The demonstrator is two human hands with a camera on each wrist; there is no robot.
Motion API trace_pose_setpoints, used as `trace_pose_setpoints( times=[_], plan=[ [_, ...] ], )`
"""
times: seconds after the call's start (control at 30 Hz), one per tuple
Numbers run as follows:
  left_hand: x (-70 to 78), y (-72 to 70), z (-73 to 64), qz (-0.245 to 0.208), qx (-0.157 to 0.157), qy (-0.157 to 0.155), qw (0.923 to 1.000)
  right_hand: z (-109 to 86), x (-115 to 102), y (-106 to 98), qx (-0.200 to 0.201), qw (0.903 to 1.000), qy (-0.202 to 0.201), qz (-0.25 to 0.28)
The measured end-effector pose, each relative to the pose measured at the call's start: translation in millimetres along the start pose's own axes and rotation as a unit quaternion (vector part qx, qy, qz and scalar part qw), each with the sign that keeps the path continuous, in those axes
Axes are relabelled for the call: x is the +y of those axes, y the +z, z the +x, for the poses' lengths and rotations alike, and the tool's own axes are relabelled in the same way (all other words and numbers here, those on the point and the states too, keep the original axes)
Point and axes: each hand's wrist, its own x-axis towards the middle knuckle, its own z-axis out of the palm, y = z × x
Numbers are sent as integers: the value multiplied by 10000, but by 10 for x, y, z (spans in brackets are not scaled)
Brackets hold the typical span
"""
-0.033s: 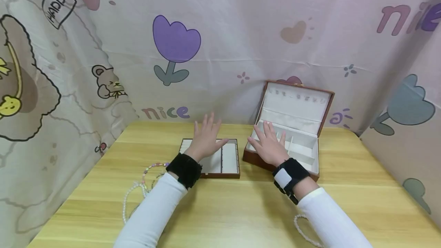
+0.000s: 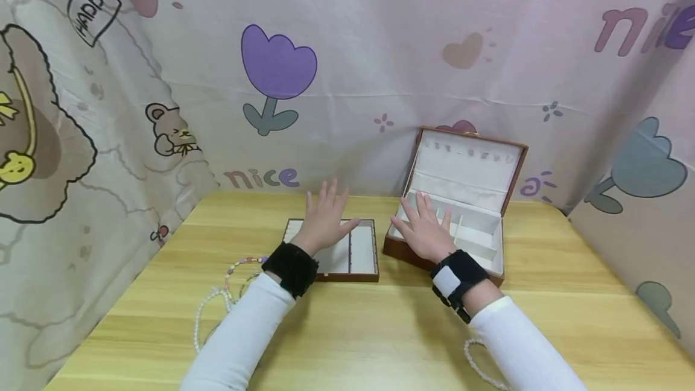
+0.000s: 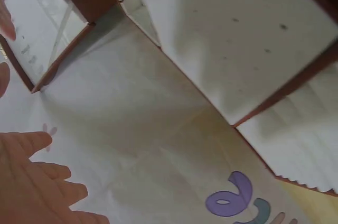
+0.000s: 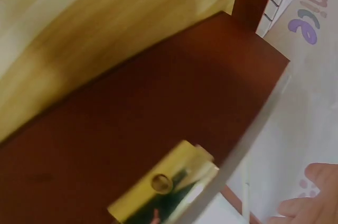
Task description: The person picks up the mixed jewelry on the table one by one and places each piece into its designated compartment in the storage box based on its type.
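My left hand point(image 2: 324, 219) hovers over a shallow brown-rimmed jewelry tray point(image 2: 362, 249), fingers straight and spread, holding nothing. My right hand point(image 2: 426, 231) has its fingers spread too, over the left part of a brown jewelry box point(image 2: 478, 237) whose lid point(image 2: 464, 165) stands raised. White dividers split the box inside. In the left wrist view, the tray's white lining point(image 3: 237, 39) shows past the left hand point(image 3: 37, 182). The right wrist view shows the box's front wall point(image 4: 158, 102) and a gold clasp point(image 4: 163, 182) near the right hand point(image 4: 311, 203).
Left of the tray lie a colourful beaded bracelet point(image 2: 230, 270) and a white pearl strand point(image 2: 198, 318), partly hidden by the left sleeve. Another white beaded strand point(image 2: 472, 364) lies by the right sleeve. A printed curtain point(image 2: 353, 65) hangs behind the wooden table point(image 2: 358, 330).
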Motion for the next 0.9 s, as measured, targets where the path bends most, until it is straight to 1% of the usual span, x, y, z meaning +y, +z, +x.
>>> trace_pose_setpoints(
  times=[0.1, 0.17, 0.23, 0.3, 0.4, 0.43, 0.5, 0.53, 0.6, 0.63, 0.7, 0.8, 0.87, 0.9],
  plan=[
    [-5, 29, 0, -64, -96, -34, 9999, -12, 23, -13, -31, 10000, 23, 48],
    [-15, 69, -7, -146, -251, -78, 9995, -34, 66, -41, -43, 10000, 46, 75],
    [-14, 114, -15, -342, -424, -126, 9984, -65, 136, -90, 20, 9999, 93, 122],
    [1, 164, -24, -606, -576, -158, 9964, -115, 248, -156, 244, 9996, 98, 88],
    [57, 245, -25, -1158, -724, -33, 9906, -218, 477, -272, 703, 9974, 168, -77],
    [86, 270, -20, -1321, -780, 13, 9882, -261, 555, -310, 908, 9954, 256, -164],
    [156, 311, -3, -1617, -886, 160, 9827, -354, 706, -391, 1043, 9926, 554, -282],
    [196, 327, 4, -1728, -936, 235, 9802, -398, 774, -428, 1018, 9915, 752, -314],
    [273, 360, 27, -1800, -1001, 383, 9778, -479, 896, -492, 827, 9893, 1138, -376],
    [314, 371, 33, -1841, -1048, 441, 9763, -514, 951, -515, 666, 9887, 1281, -402],
    [387, 394, 42, -1928, -1162, 545, 9728, -567, 1048, -545, 178, 9876, 1503, -413],
    [481, 425, 36, -1962, -1323, 670, 9693, -616, 1149, -523, -411, 9866, 1579, -82],
    [531, 437, 21, -1875, -1453, 720, 9688, -633, 1188, -476, -625, 9860, 1536, 161],
    [551, 443, 15, -1784, -1488, 762, 9696, -638, 1206, -445, -650, 9864, 1476, 317]
  ],
)
